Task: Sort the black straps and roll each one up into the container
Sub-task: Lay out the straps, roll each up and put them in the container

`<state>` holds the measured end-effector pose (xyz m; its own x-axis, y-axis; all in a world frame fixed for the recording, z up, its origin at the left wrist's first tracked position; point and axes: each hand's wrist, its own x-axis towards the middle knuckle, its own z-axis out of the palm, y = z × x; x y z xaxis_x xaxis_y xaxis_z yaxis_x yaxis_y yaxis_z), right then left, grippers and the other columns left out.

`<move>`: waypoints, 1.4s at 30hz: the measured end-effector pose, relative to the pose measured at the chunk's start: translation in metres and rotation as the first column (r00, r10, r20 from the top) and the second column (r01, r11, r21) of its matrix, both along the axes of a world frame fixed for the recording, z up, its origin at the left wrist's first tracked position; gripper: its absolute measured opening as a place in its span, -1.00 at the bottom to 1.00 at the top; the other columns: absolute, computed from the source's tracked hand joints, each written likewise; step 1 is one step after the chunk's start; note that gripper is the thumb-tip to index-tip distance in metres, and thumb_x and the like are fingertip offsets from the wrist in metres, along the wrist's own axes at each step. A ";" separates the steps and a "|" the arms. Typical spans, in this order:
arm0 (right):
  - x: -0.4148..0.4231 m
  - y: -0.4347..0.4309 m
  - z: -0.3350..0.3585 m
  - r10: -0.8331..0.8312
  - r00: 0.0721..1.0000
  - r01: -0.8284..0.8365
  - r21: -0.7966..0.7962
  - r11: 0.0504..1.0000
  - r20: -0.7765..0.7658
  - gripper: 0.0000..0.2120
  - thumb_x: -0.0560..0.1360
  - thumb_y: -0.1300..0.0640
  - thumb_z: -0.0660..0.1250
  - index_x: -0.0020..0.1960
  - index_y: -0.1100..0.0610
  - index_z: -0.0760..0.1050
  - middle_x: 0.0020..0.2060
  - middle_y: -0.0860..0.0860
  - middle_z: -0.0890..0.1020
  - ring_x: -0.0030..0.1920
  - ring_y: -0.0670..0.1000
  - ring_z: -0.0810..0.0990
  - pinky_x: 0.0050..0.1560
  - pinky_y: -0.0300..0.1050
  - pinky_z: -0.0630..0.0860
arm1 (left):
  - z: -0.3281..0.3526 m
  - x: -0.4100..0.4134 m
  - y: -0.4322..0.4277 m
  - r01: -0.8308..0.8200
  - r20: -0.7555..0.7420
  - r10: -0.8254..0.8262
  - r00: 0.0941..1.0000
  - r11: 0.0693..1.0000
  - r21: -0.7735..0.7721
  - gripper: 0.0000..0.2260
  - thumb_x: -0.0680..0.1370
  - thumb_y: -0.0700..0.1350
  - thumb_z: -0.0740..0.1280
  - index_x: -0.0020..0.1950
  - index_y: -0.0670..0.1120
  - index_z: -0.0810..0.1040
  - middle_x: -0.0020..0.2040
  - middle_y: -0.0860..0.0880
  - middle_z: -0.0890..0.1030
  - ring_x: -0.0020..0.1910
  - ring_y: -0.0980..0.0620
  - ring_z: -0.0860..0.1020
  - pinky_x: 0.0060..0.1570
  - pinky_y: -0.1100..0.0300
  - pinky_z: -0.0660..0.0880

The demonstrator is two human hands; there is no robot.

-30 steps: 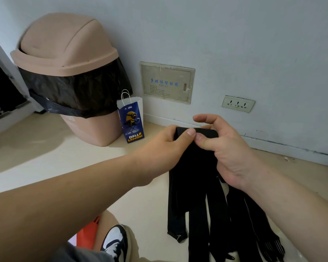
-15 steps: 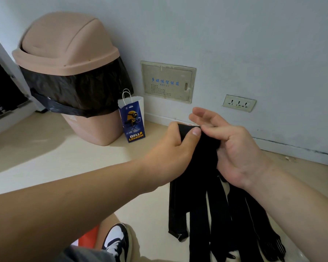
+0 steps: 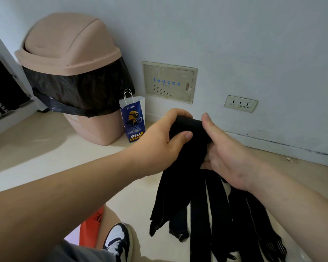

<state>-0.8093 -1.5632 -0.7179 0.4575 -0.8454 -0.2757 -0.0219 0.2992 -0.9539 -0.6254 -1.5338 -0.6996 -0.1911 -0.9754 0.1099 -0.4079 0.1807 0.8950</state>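
Right hand fingers hidden behind black straps; strap ends cut off at bottom edge. Left hand curled round rolled top, right grasping it too, thumb in front. Straps hang above floor.

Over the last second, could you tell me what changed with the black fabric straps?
The right hand turned from pinching the top to thumb-up beside the black fabric straps, whose top end rolled thicker. The left hand keeps gripping it. Pink plastic bin and blue paper bag stayed.
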 end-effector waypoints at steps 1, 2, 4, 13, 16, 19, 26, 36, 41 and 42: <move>0.000 0.000 0.000 0.008 1.000 -0.008 0.003 1.000 0.007 -0.37 0.61 -0.45 0.04 0.35 -0.11 0.63 0.23 0.05 0.74 0.26 0.10 0.71 0.44 0.24 0.50 | 0.000 0.001 0.000 0.009 0.004 -0.009 1.000 1.000 -0.013 -0.71 0.69 -0.16 0.33 0.37 0.09 0.46 0.10 0.09 0.62 0.07 0.15 0.63 0.15 0.07 0.64; -0.001 -0.001 -0.001 0.016 1.000 -0.016 0.005 1.000 0.015 -0.36 0.61 -0.46 0.05 0.36 -0.10 0.63 0.23 0.05 0.74 0.27 0.10 0.71 0.43 0.23 0.50 | -0.001 0.002 -0.001 0.020 0.016 -0.019 1.000 0.999 -0.028 -0.70 0.68 -0.18 0.34 0.37 0.10 0.47 0.11 0.10 0.62 0.09 0.14 0.64 0.16 0.05 0.64; -0.001 -0.001 0.000 0.010 1.000 -0.010 -0.003 1.000 0.022 -0.38 0.61 -0.44 0.09 0.34 -0.07 0.65 0.22 0.07 0.74 0.25 0.11 0.72 0.40 0.19 0.53 | -0.003 0.002 -0.002 0.040 0.041 -0.038 0.998 0.998 -0.052 -0.67 0.65 -0.23 0.36 0.36 0.08 0.51 0.13 0.10 0.63 0.15 0.10 0.64 0.22 0.01 0.62; 0.001 -0.001 -0.002 -0.183 0.973 0.190 -0.040 0.981 0.139 -0.52 0.42 -0.06 0.48 0.23 0.21 0.60 0.05 0.25 0.73 -0.01 0.20 0.75 0.06 0.12 0.71 | -0.003 0.004 -0.005 0.059 -0.224 0.006 0.975 0.958 0.282 -0.60 0.61 -0.17 0.45 0.39 0.11 0.48 0.27 -0.05 0.60 0.19 -0.02 0.67 0.20 0.06 0.65; 0.001 -0.002 -0.004 -0.198 0.961 0.209 -0.039 0.977 0.195 -0.64 0.40 0.11 0.51 0.16 0.16 0.59 -0.05 0.17 0.70 -0.09 0.12 0.73 -0.07 0.03 0.73 | -0.003 0.002 -0.003 0.113 -0.318 0.030 0.947 0.900 0.421 -0.68 0.68 0.09 0.31 0.43 0.08 0.49 0.22 -0.09 0.67 0.18 -0.05 0.68 0.22 -0.05 0.63; -0.003 -0.002 -0.002 -0.168 0.966 0.176 -0.023 0.984 0.196 -0.74 0.51 0.38 0.43 0.10 0.08 0.61 -0.14 0.09 0.71 -0.20 0.05 0.73 -0.25 -0.07 0.68 | -0.005 -0.002 -0.001 0.089 -0.254 0.020 0.967 0.908 0.411 -0.65 0.69 0.16 0.23 0.40 0.04 0.52 0.09 0.01 0.73 0.09 0.03 0.70 0.19 -0.02 0.64; -0.002 -0.001 0.006 -0.194 0.943 0.182 0.072 0.981 0.271 -0.58 0.40 0.09 0.50 0.26 0.10 0.64 -0.04 0.12 0.74 -0.07 0.10 0.76 -0.09 0.03 0.69 | 0.000 -0.006 -0.003 0.033 -0.260 0.056 0.964 0.944 0.328 -0.58 0.58 0.12 0.36 0.36 -0.06 0.51 0.21 -0.15 0.69 0.22 -0.11 0.68 0.33 -0.17 0.56; 0.014 0.005 0.006 -0.337 0.931 0.328 0.079 0.941 0.140 -0.55 0.58 -0.19 0.42 0.17 0.19 0.62 -0.09 0.19 0.74 -0.14 0.11 0.75 -0.13 0.03 0.72 | -0.002 -0.020 0.001 0.038 -0.187 0.021 0.982 0.951 0.307 -0.75 0.72 0.12 0.19 0.37 0.08 0.38 0.12 0.01 0.62 0.10 0.09 0.62 0.14 0.13 0.59; 0.007 0.005 0.012 -0.302 0.915 0.254 0.200 0.946 0.267 -0.67 0.55 -0.19 0.41 0.11 0.05 0.67 -0.07 0.07 0.74 -0.10 0.12 0.76 -0.08 0.04 0.72 | -0.002 -0.022 0.006 0.018 -0.163 0.028 0.986 0.961 0.275 -0.69 0.70 0.12 0.24 0.40 0.09 0.31 0.23 -0.05 0.60 0.21 0.04 0.64 0.24 0.00 0.62; 0.006 0.004 0.012 -0.308 0.914 0.259 0.204 0.944 0.265 -0.64 0.54 -0.19 0.42 0.14 0.06 0.68 -0.01 0.08 0.75 -0.05 0.14 0.77 -0.02 0.07 0.71 | -0.004 -0.022 0.007 0.025 -0.156 0.018 0.988 0.962 0.272 -0.69 0.70 0.11 0.25 0.40 0.10 0.30 0.23 -0.05 0.60 0.21 0.04 0.64 0.24 -0.01 0.62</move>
<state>-0.8029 -1.5587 -0.7063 0.2854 -0.9066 -0.3109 0.3562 0.4015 -0.8437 -0.6472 -1.5268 -0.7032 -0.1965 -0.9717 -0.1310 -0.2597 -0.0773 0.9626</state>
